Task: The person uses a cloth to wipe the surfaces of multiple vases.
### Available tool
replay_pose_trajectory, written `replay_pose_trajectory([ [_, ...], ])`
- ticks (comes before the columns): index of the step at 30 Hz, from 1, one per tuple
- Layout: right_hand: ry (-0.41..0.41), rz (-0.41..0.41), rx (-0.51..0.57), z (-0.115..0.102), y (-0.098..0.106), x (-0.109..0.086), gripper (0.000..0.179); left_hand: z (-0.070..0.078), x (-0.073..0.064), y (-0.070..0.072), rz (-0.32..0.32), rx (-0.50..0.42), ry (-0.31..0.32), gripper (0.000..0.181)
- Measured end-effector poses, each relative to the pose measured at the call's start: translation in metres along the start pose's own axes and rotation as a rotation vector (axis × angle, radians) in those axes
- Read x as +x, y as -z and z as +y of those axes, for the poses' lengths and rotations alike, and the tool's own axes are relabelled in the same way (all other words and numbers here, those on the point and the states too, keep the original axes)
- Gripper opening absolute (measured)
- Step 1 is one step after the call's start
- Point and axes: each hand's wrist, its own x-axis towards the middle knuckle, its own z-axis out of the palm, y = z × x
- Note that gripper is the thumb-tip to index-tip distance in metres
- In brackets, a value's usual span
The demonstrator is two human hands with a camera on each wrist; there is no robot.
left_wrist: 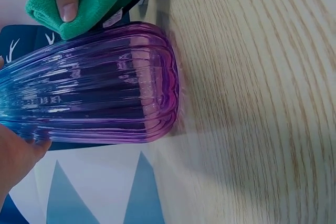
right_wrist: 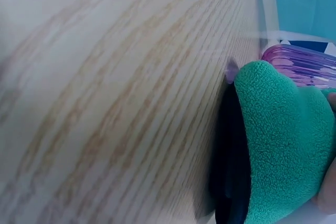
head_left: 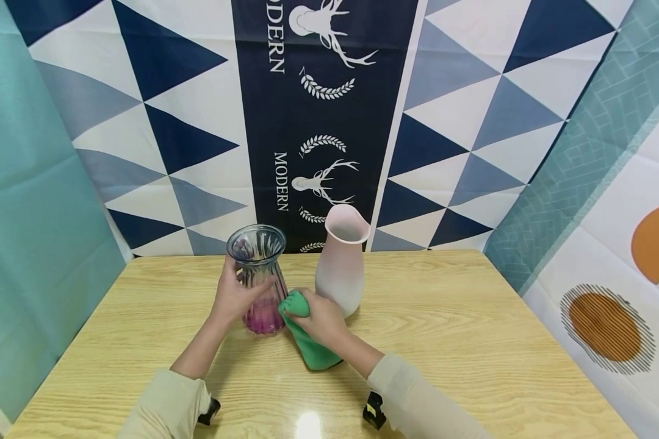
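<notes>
Gripping ribbed glass vase with left hand, right hand clutching green cloth, pale vase nearby

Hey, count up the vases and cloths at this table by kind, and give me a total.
Vases: 2 (ribbed glass vase, pink-and-white vase)
Cloths: 1 (green cloth, in the right hand)
Total: 3

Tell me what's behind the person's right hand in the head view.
A pale pink-and-white vase stands behind the right hand, which grips a green cloth. The vase's upper part shows; its lower left is covered by the hand and cannot be seen there.
</notes>
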Motion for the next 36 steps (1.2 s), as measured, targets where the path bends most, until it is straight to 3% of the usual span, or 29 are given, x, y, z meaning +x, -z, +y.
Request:
replay_pose_trajectory([
  [2,-0.013,-0.022,-0.022,0.001,-0.001,0.000,0.052,0.009,-0.002,0.000,-0.001,0.004,0.007,0.089],
  [8,-0.023,-0.071,-0.054,0.001,0.000,-0.001,0.049,0.012,-0.004,0.000,0.004,0.009,0.016,0.088],
  [14,0.010,0.022,0.014,0.001,0.001,0.000,0.052,0.034,-0.013,-0.001,0.007,0.066,0.065,0.082],
  [17,0.031,0.096,0.093,0.000,0.002,0.002,0.050,0.033,-0.012,0.000,0.005,0.074,0.076,0.081],
  [25,0.059,0.239,0.262,-0.005,0.007,0.009,0.049,-0.003,-0.002,0.002,0.004,0.078,0.057,0.081],
  [31,0.135,0.375,0.300,-0.011,0.011,0.016,0.048,-0.005,-0.002,0.003,0.002,0.074,0.054,0.079],
  [36,0.153,0.414,0.304,-0.018,0.013,0.020,0.049,-0.003,-0.002,0.003,-0.015,0.087,0.090,0.074],
])
